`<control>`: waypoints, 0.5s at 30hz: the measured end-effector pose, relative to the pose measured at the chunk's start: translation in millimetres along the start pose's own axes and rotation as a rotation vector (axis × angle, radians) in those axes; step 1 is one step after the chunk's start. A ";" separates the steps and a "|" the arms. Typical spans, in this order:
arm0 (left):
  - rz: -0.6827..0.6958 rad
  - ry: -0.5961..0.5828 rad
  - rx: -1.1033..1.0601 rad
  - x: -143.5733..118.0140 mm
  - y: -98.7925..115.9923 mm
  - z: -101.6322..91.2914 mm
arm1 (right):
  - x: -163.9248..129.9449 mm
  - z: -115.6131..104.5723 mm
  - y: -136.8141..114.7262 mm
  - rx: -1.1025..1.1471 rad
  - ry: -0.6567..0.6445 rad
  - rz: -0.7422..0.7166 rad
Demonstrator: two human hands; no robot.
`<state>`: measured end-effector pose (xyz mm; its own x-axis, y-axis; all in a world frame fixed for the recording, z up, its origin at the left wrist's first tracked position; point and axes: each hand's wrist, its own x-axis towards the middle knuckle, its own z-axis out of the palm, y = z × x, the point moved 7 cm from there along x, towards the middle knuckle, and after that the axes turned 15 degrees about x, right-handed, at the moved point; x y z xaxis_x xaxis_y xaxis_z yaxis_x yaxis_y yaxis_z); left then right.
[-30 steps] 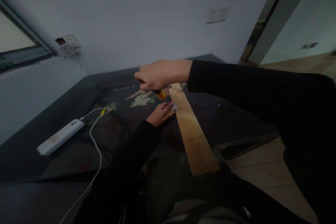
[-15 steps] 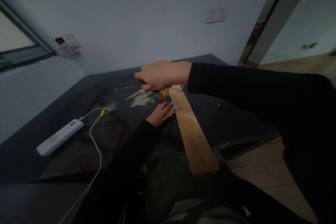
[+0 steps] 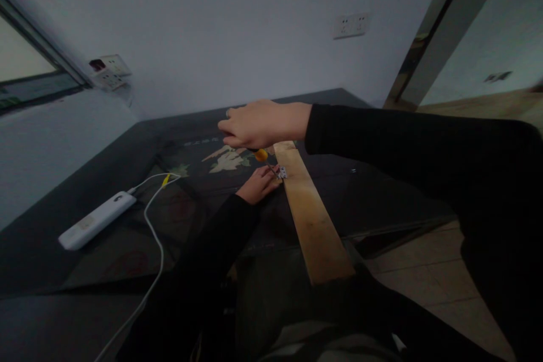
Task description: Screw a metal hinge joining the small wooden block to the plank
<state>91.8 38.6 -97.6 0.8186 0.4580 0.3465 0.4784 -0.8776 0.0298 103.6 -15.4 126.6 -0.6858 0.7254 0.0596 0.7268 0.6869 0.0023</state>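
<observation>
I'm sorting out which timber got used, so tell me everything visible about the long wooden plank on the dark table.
The long pale-yellow wooden plank is a flat, narrow board with a smooth, slightly glossy face. It lies flat on the dark glass-topped table, running from mid-table toward the camera, its near end overhanging the table edge. A small silver metal hinge sits at its left edge near the far end. The left hand rests beside that hinge; the right hand holds a yellow-handled screwdriver over it.
</observation>
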 end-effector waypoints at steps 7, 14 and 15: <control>0.002 0.011 -0.009 -0.6 -3.4 3.4 | 0.4 0.6 1.9 0.003 -0.038 -0.054; -0.010 0.000 0.013 -0.7 -1.2 0.0 | -0.3 1.8 1.6 -0.028 0.053 -0.023; -0.011 0.000 0.009 -1.0 -0.8 -0.4 | 0.2 2.2 -0.2 -0.012 0.011 -0.033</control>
<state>90.5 38.9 -97.7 0.8132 0.4675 0.3465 0.4902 -0.8712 0.0250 103.3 -15.3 124.4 -0.7087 0.7020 0.0702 0.7045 0.7095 0.0166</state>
